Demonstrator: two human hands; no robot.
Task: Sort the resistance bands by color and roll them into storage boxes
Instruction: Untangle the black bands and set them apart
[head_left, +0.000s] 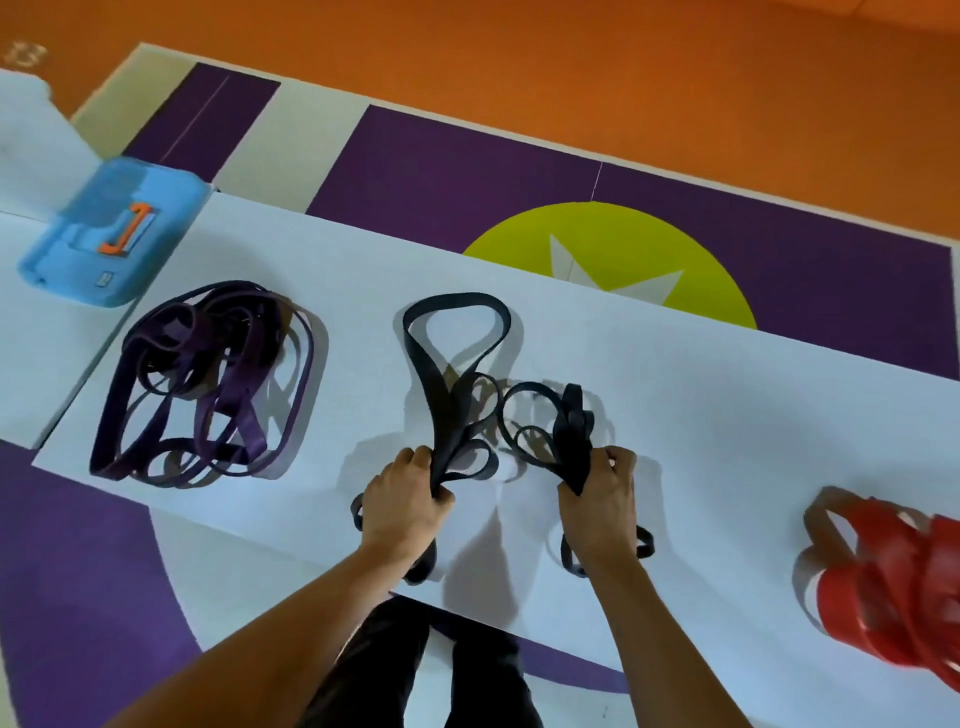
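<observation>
**A:** At the centre of the frame, low on the white tabletop (727, 389), both hands are on the black bands (441, 395). The left hand (402, 506) has its fingers curled tight round one bunch.

**B:** And the right hand (602, 499) pinches a second bunch, fingers closed on it. The loops fan up from both fists toward the top of the frame, and short ends poke out beneath each wrist.

**A:** One wide loop reaches farthest up, above the left hand.

**B:** On the left of the frame, the purple bands (208, 379) sit in a loose tangle, well apart from the grip. Lower right, the red bands (893, 577) lie in a heap, partly cut off by the edge.

**A:** Containers?

**B:** One blue box (98, 228) in the upper left, with an orange clasp (127, 228) on top. It's blurred, so I cannot tell what's inside.
</observation>
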